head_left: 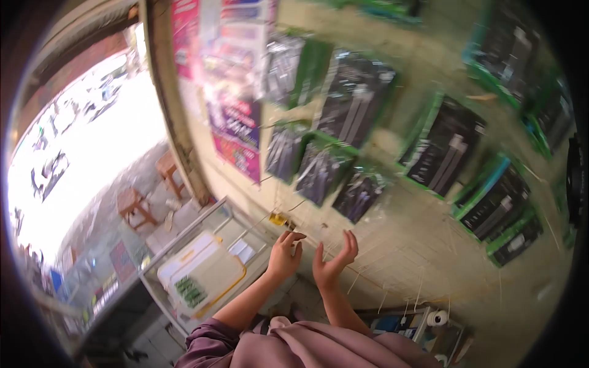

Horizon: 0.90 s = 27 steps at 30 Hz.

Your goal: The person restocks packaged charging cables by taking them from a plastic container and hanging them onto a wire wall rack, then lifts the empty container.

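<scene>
My left hand (286, 255) is raised before the wall, its fingers loosely curved with a gap between thumb and forefinger. Just beside it, my right hand (334, 262) has its thumb and fingers apart. Nothing shows in either hand, and the two do not touch. Close above the left hand is a small yellow item (280, 219) at the wall, too blurred to name. Dark packs in clear wrapping (360, 195) hang on the wall above the right hand.
Larger black-and-green packs (443, 147) hang to the right, with thin wire hooks below. A glass display case (221, 211) at left bears a white container lid (202, 264) with yellow edging. Wooden stools (132, 205) stand by the bright doorway. A low shelf (423, 322) is at lower right.
</scene>
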Tool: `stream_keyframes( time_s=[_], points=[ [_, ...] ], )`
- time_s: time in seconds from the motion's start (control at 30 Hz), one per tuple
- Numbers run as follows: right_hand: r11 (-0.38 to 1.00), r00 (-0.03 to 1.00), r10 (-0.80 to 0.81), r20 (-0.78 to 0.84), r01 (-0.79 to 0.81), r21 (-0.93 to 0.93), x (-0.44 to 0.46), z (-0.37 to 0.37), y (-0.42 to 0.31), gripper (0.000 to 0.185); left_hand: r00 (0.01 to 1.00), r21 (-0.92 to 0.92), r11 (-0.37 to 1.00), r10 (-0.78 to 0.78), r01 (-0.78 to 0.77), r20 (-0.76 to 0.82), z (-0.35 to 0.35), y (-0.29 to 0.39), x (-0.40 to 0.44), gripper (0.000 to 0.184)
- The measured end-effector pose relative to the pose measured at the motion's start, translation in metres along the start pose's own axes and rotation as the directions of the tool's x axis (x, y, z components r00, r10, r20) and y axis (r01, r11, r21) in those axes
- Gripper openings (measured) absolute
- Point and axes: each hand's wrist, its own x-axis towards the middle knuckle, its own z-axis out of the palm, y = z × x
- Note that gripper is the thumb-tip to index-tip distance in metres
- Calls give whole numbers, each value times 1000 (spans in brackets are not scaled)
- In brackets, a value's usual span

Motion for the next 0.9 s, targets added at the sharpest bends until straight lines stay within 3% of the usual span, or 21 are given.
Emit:
stream_keyframes(
  time_s=[0.07, 0.1, 0.13, 0.2, 0.3, 0.43, 0.7, 0.8, 0.9],
  points=[
    [984, 965, -110, 239, 71, 165, -30, 6, -27, 53, 994, 34, 998, -46, 49, -101, -30, -23, -27, 19],
    [974, 943, -79, 324, 4, 225, -43, 10, -46, 35, 982, 35, 991, -120, 126, -142, -46, -35, -41, 19],
    [967, 920, -100, 380, 1, 254, -60, 17, -57, 35, 963, 32, 978, -195, 204, -183, -61, -46, -58, 18],
    [949, 782, -215, 584, 26, 314, -97, 33, -77, 24, 921, 39, 962, -246, 269, -301, -88, -80, -96, 18],
    [898, 700, -310, 643, -7, 441, -149, 66, -103, 17, 810, 94, 868, -410, 488, -419, -126, -129, -165, 22],
    [825, 565, -448, 692, -37, 564, -231, 126, -121, 15, 653, 128, 728, -506, 674, -563, -159, -205, -254, 24],
    [757, 262, -623, 737, -35, 653, -350, 270, -159, 13, 561, 201, 665, -385, 719, -733, -261, -294, -274, 29],
    [760, 197, -633, 749, -25, 649, -382, 308, -173, 17, 531, 112, 672, -460, 732, -712, -283, -324, -262, 34],
    [747, 155, -658, 737, 7, 665, -405, 328, -177, 22, 536, 155, 655, -435, 739, -724, -287, -364, -262, 38]
  ],
)
